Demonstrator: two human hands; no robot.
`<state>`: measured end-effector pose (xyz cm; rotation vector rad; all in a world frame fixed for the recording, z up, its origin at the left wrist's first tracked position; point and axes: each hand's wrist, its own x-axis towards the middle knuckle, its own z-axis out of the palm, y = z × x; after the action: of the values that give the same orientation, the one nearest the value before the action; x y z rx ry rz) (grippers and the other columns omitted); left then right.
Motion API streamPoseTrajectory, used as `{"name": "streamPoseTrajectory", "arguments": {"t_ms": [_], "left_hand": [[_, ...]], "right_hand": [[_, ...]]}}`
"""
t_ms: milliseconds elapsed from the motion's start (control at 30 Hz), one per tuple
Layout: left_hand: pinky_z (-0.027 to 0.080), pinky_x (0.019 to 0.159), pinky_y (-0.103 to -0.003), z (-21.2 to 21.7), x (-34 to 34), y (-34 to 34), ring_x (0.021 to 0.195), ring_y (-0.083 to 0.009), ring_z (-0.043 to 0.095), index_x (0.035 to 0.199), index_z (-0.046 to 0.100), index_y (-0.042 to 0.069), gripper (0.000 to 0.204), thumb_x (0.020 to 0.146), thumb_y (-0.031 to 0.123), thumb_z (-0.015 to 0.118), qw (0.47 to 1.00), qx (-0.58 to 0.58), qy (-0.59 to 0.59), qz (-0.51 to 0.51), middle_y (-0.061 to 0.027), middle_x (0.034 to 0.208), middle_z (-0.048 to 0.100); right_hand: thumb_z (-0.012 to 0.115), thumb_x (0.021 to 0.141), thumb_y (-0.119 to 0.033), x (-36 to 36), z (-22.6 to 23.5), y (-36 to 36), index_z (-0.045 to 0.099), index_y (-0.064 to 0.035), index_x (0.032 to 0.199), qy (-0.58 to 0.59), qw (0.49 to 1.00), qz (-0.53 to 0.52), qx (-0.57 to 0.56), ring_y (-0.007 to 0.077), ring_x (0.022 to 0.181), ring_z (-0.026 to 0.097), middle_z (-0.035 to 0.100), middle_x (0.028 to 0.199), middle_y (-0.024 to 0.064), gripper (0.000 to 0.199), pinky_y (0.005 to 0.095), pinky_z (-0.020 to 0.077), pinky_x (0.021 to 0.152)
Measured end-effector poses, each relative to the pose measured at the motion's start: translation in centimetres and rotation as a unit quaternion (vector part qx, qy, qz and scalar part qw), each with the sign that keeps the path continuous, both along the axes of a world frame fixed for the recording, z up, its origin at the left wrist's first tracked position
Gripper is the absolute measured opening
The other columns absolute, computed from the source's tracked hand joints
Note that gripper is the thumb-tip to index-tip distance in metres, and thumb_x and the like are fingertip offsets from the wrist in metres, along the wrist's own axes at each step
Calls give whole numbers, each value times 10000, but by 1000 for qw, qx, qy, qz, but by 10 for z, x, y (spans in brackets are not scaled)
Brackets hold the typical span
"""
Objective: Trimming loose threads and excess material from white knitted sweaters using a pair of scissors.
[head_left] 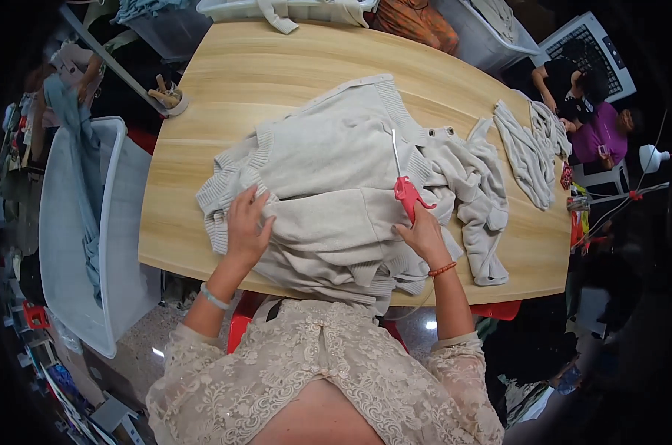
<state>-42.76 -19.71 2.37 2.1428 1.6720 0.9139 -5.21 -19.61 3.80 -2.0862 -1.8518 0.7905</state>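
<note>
Just short of the near edge of the tabletop (176,230), wearing a cream lace top (276,371), with a pale bangle (215,297) on the left wrist and an orange beaded bracelet (442,270) on the right. Resting the left hand (245,228) on a pale grey knitted garment (317,211), with fingers slightly spread and thumb apart. Gripping a red air gun (406,194) in the right hand (426,237), with fingers wrapped round its handle, partly hidden; cannot tell whether pressing the trigger. Pointing its thin metal nozzle over the garment, towards the far edge. Seeing that garment spread from the near edge across the middle. Off the left edge, seeing a white bin (132,256) with blue-grey cloth (91,200) inside. Towards the right edge, seeing a rumpled, buttoned garment (488,211), then limp knitted pieces (527,159). Past the far edge, seeing another pale bin (236,10) and orange patterned fabric (417,26).
</note>
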Motion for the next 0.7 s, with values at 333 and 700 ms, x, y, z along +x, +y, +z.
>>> {"name": "streamPoseTrajectory", "arguments": {"t_ms": [333, 700], "left_hand": [[313, 1079, -506, 16, 10, 27, 1001, -267, 551, 927, 603, 97, 266, 681, 13, 659, 942, -51, 73, -325, -62, 921, 567], [382, 999, -434, 19, 3, -21, 990, -263, 547, 861, 625, 100, 210, 679, -5, 616, 891, -157, 131, -405, -64, 896, 576]], "right_hand": [[699, 778, -87, 17, -42, -28, 570, -4, 1079, 93, 986, -96, 102, 415, 834, 619, 640, 854, 220, 338, 449, 481, 747], [659, 759, -69, 0, -36, -28, 476, -56, 1269, 7, 995, 0, 102, 448, 942, 592, 630, 1027, 233, 542, 499, 484, 781]]}}
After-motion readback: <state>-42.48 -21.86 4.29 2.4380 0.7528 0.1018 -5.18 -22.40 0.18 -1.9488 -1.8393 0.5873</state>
